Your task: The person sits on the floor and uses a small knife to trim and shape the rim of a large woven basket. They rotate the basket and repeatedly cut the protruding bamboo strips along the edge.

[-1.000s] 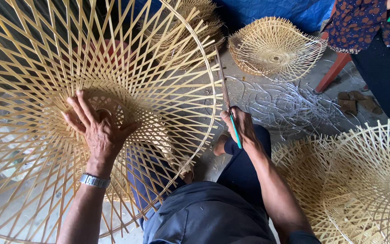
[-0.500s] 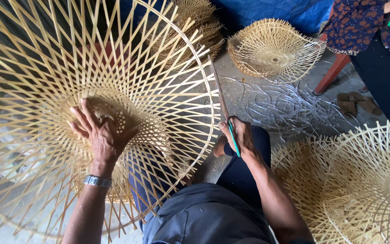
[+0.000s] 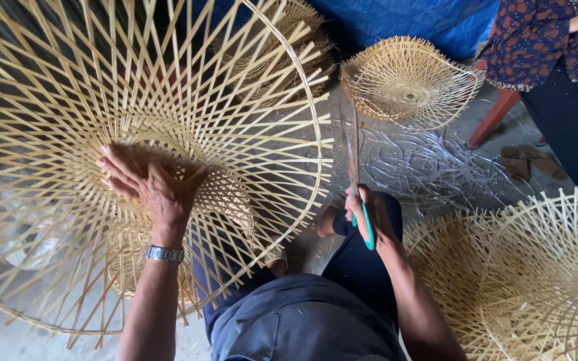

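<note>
the big round bamboo frame (image 3: 168,87) is the landmark: an open lattice of thin pale splints crossing in a star pattern, tightening to a dense woven hub and bound by a hooped rim. it stands tilted over the person's lap. the left hand (image 3: 152,184) lies flat on the frame's hub, fingers (image 3: 116,164) spread and released, pressing on the weave rather than gripping it; a metal wristwatch (image 3: 164,253) circles that wrist.

just right of the frame's rim, the right hand (image 3: 372,217) is clenched around the turquoise plastic handles of a pair of scissors (image 3: 358,194), whose long thin blades point up and away beside the splint ends that jut from the rim.

beyond the frame, up and to the right, a smaller bamboo frame (image 3: 406,80) sits dome-like on the grey floor (image 3: 496,180), with a loose tangle of pale shavings (image 3: 429,167) between it and the scissors. further right of the frame, two more unfinished lattice frames (image 3: 536,281) overlap. at the far top right another person in a dark spotted top (image 3: 536,40) sits, a hand holding something green.
</note>
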